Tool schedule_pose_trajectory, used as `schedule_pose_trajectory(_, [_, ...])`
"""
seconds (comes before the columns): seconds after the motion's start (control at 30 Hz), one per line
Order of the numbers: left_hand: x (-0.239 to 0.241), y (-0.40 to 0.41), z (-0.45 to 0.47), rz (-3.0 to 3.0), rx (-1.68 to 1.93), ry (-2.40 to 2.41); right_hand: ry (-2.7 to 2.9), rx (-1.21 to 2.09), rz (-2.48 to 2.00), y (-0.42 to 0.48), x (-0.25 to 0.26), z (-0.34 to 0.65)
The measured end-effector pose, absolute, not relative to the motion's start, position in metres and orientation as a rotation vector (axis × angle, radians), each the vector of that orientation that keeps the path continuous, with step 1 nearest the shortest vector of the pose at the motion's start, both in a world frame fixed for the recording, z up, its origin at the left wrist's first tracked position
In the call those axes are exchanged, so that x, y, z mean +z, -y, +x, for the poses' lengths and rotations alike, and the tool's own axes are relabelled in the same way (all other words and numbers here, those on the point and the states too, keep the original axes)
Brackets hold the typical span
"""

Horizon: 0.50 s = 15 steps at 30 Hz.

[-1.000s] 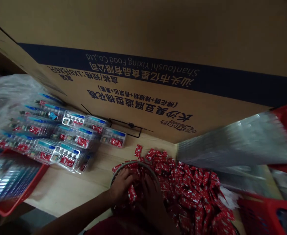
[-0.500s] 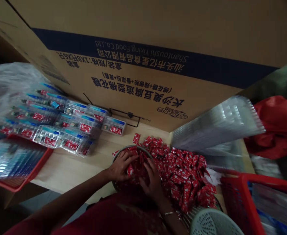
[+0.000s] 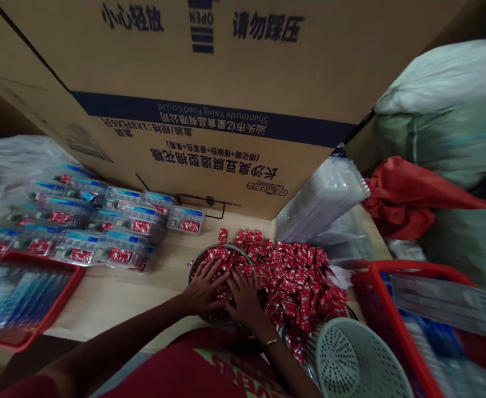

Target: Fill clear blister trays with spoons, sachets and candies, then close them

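Observation:
A round metal bowl full of small red packets sits at the near edge of the wooden table. My left hand lies on the packets in the bowl with its fingers spread. My right hand rests beside it on the same packets, fingers stretched out. A larger heap of red packets spreads over the table to the right of the bowl.
Clear plastic packs with blue and red contents lie in rows at the left. A red tray holds more at the far left. A big cardboard box stands behind. A red basket, a white perforated basket and plastic sleeves are at the right.
The view has pulled back and tilted up, showing more of the box and the right side. Both hands stay in the bowl, now flatter and closer together on the packets.

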State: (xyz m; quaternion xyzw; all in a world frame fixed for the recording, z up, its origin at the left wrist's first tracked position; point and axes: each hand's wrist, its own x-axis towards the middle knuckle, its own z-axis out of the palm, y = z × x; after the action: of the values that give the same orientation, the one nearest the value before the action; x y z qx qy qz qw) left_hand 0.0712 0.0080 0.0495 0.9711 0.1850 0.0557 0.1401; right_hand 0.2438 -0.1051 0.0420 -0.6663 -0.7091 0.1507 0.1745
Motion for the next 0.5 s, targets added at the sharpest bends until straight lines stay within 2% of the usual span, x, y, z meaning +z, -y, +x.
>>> schedule_pose_trajectory(0.13, [0.059, -0.022, 0.076, 2.814, 0.287, -0.566, 1.807, 0.327, -1.872, 0.11, 0.032, 0.233])
schedule_pose_trajectory(0.3, [0.053, -0.029, 0.092, 2.797, 0.048, -0.525, 1.708, 0.45, -1.816, 0.107, 0.038, 0.243])
schedule_pose_trajectory(0.43, [0.04, -0.024, 0.087, 2.841, 0.014, -0.643, 1.328, 0.265, -2.291, 0.119, 0.045, 0.31])
schedule_pose_trajectory(0.5, [0.035, -0.023, 0.084, 2.875, 0.057, -0.68, 1.055, 0.297, -2.607, 0.125, 0.042, 0.349])
